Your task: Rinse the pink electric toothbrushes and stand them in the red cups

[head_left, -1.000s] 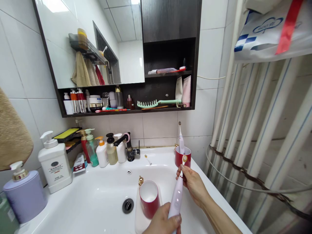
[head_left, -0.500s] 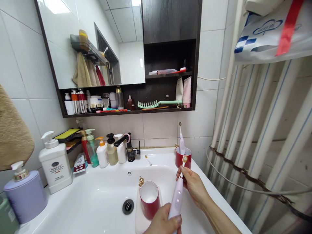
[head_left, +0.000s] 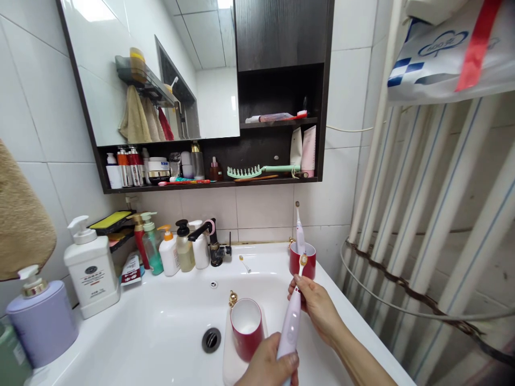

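Note:
A pale pink electric toothbrush (head_left: 290, 327) tilts upward over the right side of the basin. My left hand (head_left: 267, 364) is wrapped round its lower handle. With thumb and fingers closed, my right hand (head_left: 319, 308) pinches the neck of the brush head (head_left: 303, 261) at the top. Left of my hands, a red cup (head_left: 247, 343) with a white inside rests on a pale tray in the basin. Behind the brush head, another red cup (head_left: 295, 262) on the rim holds a second electric toothbrush (head_left: 300, 236). A loose brush head (head_left: 245, 265) lies beside the tap.
The white washbasin (head_left: 161, 332) has a black drain (head_left: 211, 340) and a black tap (head_left: 217, 249). Several pump bottles line its left and back rim, among them a purple one (head_left: 42, 321). A dark mirror cabinet (head_left: 281, 35) hangs above. White pipes (head_left: 426, 177) stand at the right.
Both hands and the toothbrush have shifted very slightly to the left. Each hand keeps its grip.

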`<move>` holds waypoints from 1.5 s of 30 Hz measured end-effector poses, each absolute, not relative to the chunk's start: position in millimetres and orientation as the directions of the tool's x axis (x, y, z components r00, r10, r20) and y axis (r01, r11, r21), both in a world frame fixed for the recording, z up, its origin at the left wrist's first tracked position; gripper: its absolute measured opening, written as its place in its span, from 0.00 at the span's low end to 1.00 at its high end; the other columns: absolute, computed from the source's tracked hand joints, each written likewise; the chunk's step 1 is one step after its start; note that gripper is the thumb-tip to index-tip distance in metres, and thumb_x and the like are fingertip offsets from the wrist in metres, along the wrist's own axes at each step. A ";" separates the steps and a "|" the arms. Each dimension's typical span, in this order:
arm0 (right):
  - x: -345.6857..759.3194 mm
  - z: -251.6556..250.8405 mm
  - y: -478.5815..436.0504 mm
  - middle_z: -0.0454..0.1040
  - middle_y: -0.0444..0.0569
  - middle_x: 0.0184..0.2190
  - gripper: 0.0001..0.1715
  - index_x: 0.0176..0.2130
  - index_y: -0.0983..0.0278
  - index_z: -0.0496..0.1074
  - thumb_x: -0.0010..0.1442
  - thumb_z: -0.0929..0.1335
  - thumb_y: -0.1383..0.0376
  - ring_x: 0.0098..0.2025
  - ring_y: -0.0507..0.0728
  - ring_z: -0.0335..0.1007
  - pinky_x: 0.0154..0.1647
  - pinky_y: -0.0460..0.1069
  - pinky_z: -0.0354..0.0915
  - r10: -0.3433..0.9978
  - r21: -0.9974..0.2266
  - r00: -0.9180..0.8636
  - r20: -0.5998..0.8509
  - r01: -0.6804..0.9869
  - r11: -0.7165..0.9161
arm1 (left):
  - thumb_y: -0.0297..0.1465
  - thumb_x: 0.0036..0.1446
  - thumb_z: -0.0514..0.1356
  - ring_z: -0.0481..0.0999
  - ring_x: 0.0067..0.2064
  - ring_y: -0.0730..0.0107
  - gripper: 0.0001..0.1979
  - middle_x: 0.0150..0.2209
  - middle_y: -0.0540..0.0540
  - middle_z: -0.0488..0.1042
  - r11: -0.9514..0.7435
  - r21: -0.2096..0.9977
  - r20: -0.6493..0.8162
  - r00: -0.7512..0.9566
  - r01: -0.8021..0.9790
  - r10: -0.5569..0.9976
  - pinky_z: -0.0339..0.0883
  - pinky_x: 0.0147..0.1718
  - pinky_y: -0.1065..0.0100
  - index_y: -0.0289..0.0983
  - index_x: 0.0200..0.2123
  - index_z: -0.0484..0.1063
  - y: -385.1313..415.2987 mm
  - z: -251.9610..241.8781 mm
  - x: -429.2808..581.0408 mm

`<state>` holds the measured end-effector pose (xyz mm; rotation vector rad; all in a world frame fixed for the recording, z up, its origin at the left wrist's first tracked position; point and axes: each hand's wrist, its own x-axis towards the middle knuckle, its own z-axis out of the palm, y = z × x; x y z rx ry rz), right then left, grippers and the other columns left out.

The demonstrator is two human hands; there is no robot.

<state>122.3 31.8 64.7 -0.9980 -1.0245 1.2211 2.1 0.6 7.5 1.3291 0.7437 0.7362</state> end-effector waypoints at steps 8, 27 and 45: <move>119.1 66.7 29.7 0.65 0.43 0.17 0.14 0.22 0.65 0.63 0.42 0.61 0.56 0.21 0.48 0.59 0.23 0.44 0.56 0.997 -0.975 0.028 0.071 -0.209 0.076 | 0.42 0.39 0.52 0.58 0.13 0.84 0.17 0.14 0.57 0.59 0.106 0.991 -0.043 0.571 -0.078 0.820 0.47 0.13 0.78 0.35 0.25 0.53 0.3 10.4 1.0; 116.1 68.8 27.6 0.58 0.40 0.14 0.16 0.23 0.65 0.66 0.42 0.61 0.55 0.19 0.47 0.54 0.21 0.44 0.56 0.997 -0.977 0.045 0.068 -0.201 0.076 | 0.44 0.36 0.54 0.57 0.12 0.85 0.20 0.15 0.57 0.59 0.144 0.973 -0.021 0.555 -0.178 0.831 0.49 0.12 0.78 0.35 0.26 0.52 0.7 11.9 1.1; 115.6 69.7 26.8 0.57 0.39 0.15 0.12 0.23 0.66 0.63 0.43 0.61 0.58 0.18 0.46 0.53 0.20 0.43 0.56 0.997 -0.985 -0.042 0.069 -0.158 0.061 | 0.45 0.35 0.53 0.58 0.13 0.84 0.21 0.15 0.57 0.60 0.114 0.981 -0.005 0.564 -0.158 0.826 0.49 0.12 0.78 0.35 0.26 0.52 0.9 12.4 0.7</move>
